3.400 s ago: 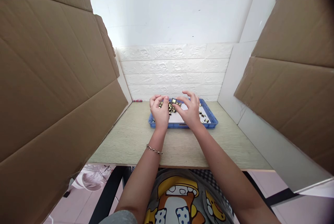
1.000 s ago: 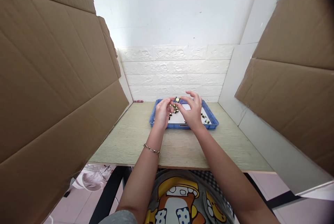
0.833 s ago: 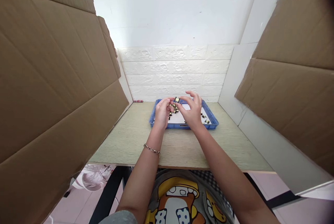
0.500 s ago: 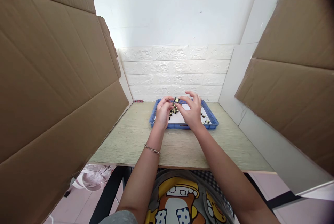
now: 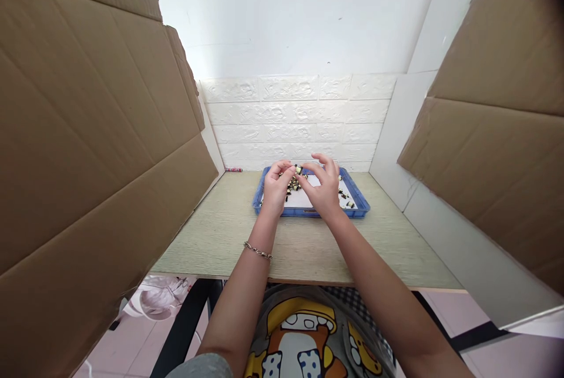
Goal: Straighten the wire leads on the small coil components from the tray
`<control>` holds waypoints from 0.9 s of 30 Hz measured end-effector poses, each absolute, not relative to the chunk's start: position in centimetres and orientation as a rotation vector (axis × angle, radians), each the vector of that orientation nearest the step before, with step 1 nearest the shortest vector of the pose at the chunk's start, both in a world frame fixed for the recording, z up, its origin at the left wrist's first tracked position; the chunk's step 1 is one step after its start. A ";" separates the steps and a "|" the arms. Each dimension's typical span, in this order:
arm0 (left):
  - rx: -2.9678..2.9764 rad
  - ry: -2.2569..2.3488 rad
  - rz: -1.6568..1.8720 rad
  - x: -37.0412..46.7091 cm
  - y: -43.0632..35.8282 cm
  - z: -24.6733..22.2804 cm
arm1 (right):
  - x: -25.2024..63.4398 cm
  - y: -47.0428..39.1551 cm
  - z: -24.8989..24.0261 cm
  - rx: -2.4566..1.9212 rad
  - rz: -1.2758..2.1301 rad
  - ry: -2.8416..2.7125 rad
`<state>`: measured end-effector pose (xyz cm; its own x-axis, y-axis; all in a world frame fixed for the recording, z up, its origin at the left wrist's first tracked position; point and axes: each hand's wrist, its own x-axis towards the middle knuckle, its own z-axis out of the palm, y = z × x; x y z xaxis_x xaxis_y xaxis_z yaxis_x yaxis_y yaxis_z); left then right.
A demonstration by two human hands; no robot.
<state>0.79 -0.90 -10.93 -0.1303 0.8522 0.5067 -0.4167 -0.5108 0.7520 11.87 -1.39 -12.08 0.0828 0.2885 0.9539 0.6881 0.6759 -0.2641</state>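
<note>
Above the tray, a small black-and-yellow transformer [image 5: 298, 170] is held between my two hands. My left hand [image 5: 276, 190] pinches its left side, with the thumb laid against it. On the other side, the thumb and forefinger of my right hand [image 5: 325, 187] grip the same part, while the other fingers are raised and spread. Under them lies a blue tray [image 5: 362, 208] with a white sheet [image 5: 304, 200] inside. A heap of similar transformers [image 5: 294, 186] sits left of the middle, partly hidden by my hands. Several more [image 5: 350, 204] lie scattered at the right.
The tray rests on a pale wooden table [image 5: 229, 237] near a white brick-patterned wall [image 5: 291, 113]. A small red tube-shaped item [image 5: 233, 170] lies at the back left. Cardboard sheets [image 5: 101, 119] stand on the left and, as another panel [image 5: 493, 131], on the right.
My left thumb has moved up and right onto the transformer, covering more of its left side. My right hand has stayed almost still around it.
</note>
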 end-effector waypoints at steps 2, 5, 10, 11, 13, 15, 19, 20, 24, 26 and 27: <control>1.259 0.597 1.825 0.8 -0.7 -11.1 | 11.9 -1.3 -12.1 -0.843 -0.383 -1.507; 1.318 0.656 1.883 0.7 -0.5 -11.3 | 11.9 -1.3 -12.1 -0.845 -0.410 -1.505; 1.378 0.758 1.952 0.7 -0.6 -11.3 | 11.9 -1.4 -12.1 -0.868 -0.417 -1.513; 1.387 0.776 1.957 0.7 -0.6 -11.3 | 11.9 -1.4 -12.1 -0.876 -0.413 -1.512; 1.405 0.806 1.962 0.7 -0.7 -11.2 | 11.8 -1.4 -12.1 -0.891 -0.402 -1.510; 1.421 0.833 1.965 0.7 -0.7 -11.2 | 11.8 -1.4 -12.1 -0.901 -0.390 -1.510; 1.444 0.879 1.994 0.9 -0.8 -11.2 | 11.8 -1.4 -12.1 -0.908 -0.372 -1.502; 1.444 0.891 2.008 0.9 -0.8 -11.2 | 11.8 -1.4 -12.1 -0.907 -0.366 -1.498; 1.422 0.934 2.068 1.2 -0.9 -11.3 | 11.7 -1.5 -12.1 -0.920 -0.340 -1.486; 1.405 0.941 2.083 1.3 -1.0 -11.3 | 11.6 -1.5 -12.2 -0.929 -0.328 -1.487; 1.398 0.939 2.085 1.3 -1.0 -11.3 | 11.6 -1.5 -12.2 -0.929 -0.322 -1.488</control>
<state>1.28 -1.03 -11.26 -0.3798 0.6929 0.6129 -0.0002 -0.6626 0.7490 11.63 -1.47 -12.20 0.1180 0.3502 0.9292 0.7027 0.6317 -0.3273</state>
